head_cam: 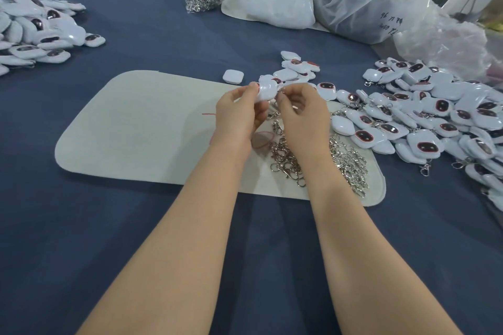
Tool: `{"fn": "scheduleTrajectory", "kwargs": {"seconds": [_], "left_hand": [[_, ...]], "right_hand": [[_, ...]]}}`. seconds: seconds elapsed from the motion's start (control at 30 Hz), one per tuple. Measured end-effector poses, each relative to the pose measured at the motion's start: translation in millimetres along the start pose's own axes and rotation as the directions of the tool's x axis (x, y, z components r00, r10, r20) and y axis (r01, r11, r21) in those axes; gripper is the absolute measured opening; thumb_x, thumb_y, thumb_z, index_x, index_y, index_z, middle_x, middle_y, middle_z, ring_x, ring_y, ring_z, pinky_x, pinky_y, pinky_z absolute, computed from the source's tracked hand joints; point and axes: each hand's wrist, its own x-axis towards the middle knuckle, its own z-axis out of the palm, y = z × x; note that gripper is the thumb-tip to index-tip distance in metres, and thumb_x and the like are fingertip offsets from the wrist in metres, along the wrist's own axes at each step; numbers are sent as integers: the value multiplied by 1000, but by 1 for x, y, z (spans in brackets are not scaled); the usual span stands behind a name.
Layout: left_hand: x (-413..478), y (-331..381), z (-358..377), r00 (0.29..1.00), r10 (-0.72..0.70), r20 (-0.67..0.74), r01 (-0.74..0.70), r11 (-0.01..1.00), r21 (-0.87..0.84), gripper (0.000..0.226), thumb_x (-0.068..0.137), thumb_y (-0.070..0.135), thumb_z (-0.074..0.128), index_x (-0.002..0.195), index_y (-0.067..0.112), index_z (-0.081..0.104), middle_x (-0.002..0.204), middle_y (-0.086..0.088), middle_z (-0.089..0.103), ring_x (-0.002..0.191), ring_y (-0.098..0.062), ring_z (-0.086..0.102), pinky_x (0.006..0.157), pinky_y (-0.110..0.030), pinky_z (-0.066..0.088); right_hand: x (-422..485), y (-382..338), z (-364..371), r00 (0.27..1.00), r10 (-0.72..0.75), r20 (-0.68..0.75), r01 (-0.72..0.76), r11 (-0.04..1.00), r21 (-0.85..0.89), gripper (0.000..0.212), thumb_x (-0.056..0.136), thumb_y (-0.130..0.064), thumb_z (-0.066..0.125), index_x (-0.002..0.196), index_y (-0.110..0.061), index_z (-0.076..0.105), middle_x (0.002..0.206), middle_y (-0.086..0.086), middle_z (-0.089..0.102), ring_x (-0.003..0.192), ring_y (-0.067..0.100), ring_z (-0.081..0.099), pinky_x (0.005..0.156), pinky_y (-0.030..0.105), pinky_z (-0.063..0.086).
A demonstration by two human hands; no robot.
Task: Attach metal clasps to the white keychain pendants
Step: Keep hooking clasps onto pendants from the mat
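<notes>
A person's left hand (pixel 239 114) pinches a white pendant (pixel 268 90) between thumb and fingers, lifted above the far edge of a pale mat (pixel 136 130) on the blue surface (pixel 163 35). The right hand (pixel 299 111), fingers pressed together, pinches what looks like a metal clasp (pixel 280 93) against the pendant's right edge; the join is too small to make out. Loose clasps (pixel 288 158) lie heaped on the mat at 5 o'clock from the hands, and finished pendants (pixel 435 117) spread at 3 o'clock. The clasp could slip from the fingertips into the heap, or close without catching the pendant's loop, since the pinch hides the join.
</notes>
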Motion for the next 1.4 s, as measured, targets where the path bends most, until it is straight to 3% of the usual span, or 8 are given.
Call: {"fn": "scheduleTrajectory", "kwargs": {"seconds": [0.2,0.37,0.73,0.93,1.07,1.2,1.3,1.4], "left_hand": [[-1,2,-1,994,-111,15,112,992,-62,10,96,15,52,89,11,58,73,-3,60,45,-2,53,48,-15,46],[-2,2,-2,997,-81,12,81,995,-54,16,97,14,50,110,10,58,81,-2,60,54,-5,52,52,-14,47],[-11,5,1,979,197,-52,-193,978,73,16,95,15,54,110,19,58,78,2,55,59,-10,50,60,-17,49],[-13,2,1,887,450,107,-457,816,354,16,94,11,53,100,25,57,107,0,61,100,-22,61,93,-44,50],[-12,-3,2,855,485,186,-510,719,472,16,94,14,54,107,21,60,95,11,60,84,-16,58,87,-46,51],[-7,-2,1,908,404,111,-412,817,402,10,94,17,55,103,18,59,86,4,63,72,-9,63,78,-35,56],[-2,-1,-1,989,144,-21,-139,977,162,13,95,17,55,105,8,57,76,-2,60,50,-2,58,59,-20,54],[-2,1,-2,996,-90,1,90,995,-46,11,95,15,55,89,6,59,68,-3,60,45,-2,58,49,-16,50]], "right_hand": [[-3,-2,1,994,-71,-78,71,997,-1,8,90,-10,59,88,-17,61,75,-19,58,70,-12,54,68,4,39],[-6,-4,-1,977,-199,-70,185,968,-167,7,91,-9,56,88,-8,63,77,-2,63,74,14,57,71,18,43],[-3,-4,-2,974,-227,24,223,923,-314,9,90,-6,54,84,-3,59,78,7,64,74,25,55,67,27,34],[-1,0,-3,985,-154,83,173,923,-345,10,91,-8,52,86,-3,59,78,9,65,75,27,54,66,29,33],[-1,3,-5,987,-105,123,144,920,-364,11,91,-7,51,88,-4,61,72,1,58,70,22,48,61,27,28],[-3,3,-3,998,-34,50,45,971,-233,10,92,-9,51,89,-6,59,76,-1,60,72,16,51,67,20,39],[-2,0,0,1000,-11,-3,10,994,-106,9,92,-9,54,88,-17,56,76,-13,57,70,4,52,66,2,36],[-2,-3,2,1000,19,-12,-19,1000,21,11,91,-8,55,88,-19,55,77,-18,57,72,-3,55,73,9,44]]}}
